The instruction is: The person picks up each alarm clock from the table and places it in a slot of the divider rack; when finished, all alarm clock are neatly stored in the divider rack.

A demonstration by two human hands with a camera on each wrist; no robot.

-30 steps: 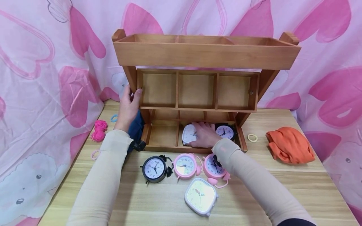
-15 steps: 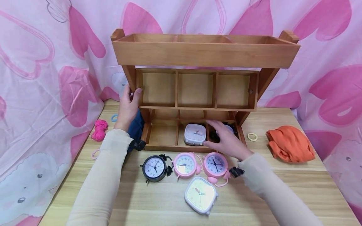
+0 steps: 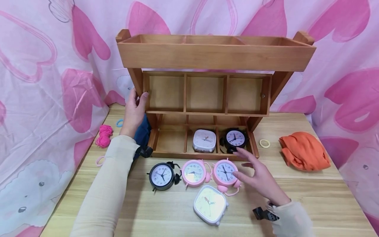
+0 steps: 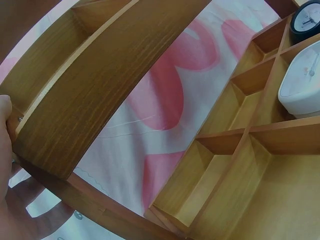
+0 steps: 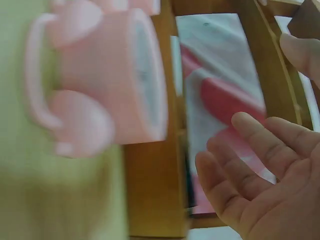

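Observation:
My left hand grips the left side of a tiered wooden shelf, thumb on the middle tray's edge and fingers round the side post. In the lower tray, a white square alarm clock lies in the middle compartment and a black twin-bell alarm clock in the right one. My right hand, fingers spread and holding nothing, hovers beside a pink alarm clock. Left of that lie another pink alarm clock and a black alarm clock. Nearer me lies a second white alarm clock.
To the right are an orange cloth and a cream ring. On the left lie pink yarn, a blue ring, a pink ring and a dark blue cloth, partly behind my left arm. A patterned curtain hangs behind.
My right hand has let go of the white alarm clock in the lower middle compartment and moved right and toward me. The left hand keeps its hold on the shelf.

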